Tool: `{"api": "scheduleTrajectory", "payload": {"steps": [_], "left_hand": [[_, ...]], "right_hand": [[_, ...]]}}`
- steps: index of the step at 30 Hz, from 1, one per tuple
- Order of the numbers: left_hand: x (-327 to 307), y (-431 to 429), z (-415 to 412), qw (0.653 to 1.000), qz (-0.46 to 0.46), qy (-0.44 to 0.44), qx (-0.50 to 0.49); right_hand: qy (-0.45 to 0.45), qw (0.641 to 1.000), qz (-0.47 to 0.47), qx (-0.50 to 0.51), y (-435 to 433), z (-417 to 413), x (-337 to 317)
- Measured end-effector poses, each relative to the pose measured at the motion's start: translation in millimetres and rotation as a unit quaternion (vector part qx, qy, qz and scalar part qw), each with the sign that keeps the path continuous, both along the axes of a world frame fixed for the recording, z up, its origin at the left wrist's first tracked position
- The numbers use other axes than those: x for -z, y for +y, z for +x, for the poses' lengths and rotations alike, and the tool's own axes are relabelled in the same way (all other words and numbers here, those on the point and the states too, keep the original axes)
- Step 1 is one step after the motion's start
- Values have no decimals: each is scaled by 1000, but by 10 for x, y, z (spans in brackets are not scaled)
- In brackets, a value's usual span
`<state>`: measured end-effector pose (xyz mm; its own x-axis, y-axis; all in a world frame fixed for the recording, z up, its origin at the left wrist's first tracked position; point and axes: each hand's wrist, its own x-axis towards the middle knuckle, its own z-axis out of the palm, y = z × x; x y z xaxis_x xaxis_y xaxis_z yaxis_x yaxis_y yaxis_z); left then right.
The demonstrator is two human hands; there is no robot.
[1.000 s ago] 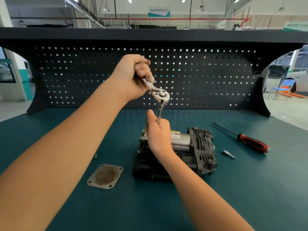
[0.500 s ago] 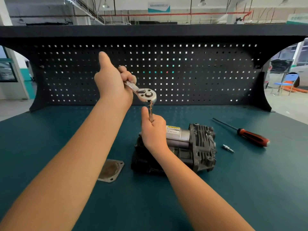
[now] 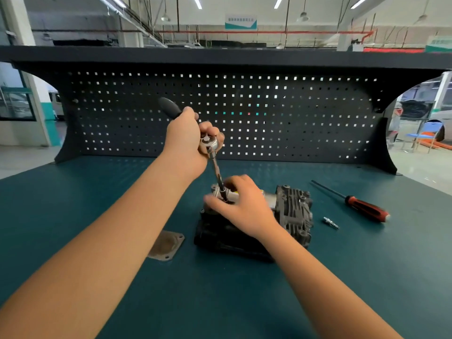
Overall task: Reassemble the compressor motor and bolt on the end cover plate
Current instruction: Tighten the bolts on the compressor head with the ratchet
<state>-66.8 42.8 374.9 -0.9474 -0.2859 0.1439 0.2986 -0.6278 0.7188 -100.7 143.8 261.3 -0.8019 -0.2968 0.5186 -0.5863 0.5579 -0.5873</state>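
The dark compressor [image 3: 292,216] lies on the green bench, its finned head to the right. My left hand [image 3: 187,143] grips a ratchet wrench [image 3: 209,142] near its head, the black handle sticking up to the left. A long extension bar [image 3: 217,174] runs down from the ratchet to the compressor's top left end. My right hand [image 3: 241,204] sits over that end, its fingers around the bar's lower tip; the fastener there is hidden. The square end cover plate [image 3: 167,245] lies flat on the bench left of the compressor, partly behind my left forearm.
A red-handled screwdriver [image 3: 364,207] lies to the right of the compressor, with a small silver fitting [image 3: 330,222] between them. A black pegboard [image 3: 269,113] closes the back of the bench [image 3: 342,277].
My left hand swung the ratchet handle round so it now points up and to the left. My right hand slid down the bar onto the compressor's top.
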Motion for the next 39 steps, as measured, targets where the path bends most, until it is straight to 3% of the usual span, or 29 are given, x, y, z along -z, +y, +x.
{"api": "scheduleTrajectory", "payload": {"steps": [4,9,14,16,28,33,39], "left_hand": [[-38,48,-20,999,-39,-17,-13],[-30,143,-22,993,-105,-7,-46],[-48,130,-20,982,-178,-16,-68],[-54,143,-22,977,-200,-24,-66],[-144,103,-86,937,-346,-27,31],[-218,95,-133,890,-443,-47,93],[-335,113,-164,806,-561,-55,180]], "right_hand": [[11,969,240,54,497,83,182],[121,939,313,77,570,87,422],[296,907,284,92,591,54,428],[327,902,270,85,604,17,442],[312,916,245,60,597,-81,487],[336,906,249,67,607,-103,497],[352,900,248,64,612,-122,515]]}}
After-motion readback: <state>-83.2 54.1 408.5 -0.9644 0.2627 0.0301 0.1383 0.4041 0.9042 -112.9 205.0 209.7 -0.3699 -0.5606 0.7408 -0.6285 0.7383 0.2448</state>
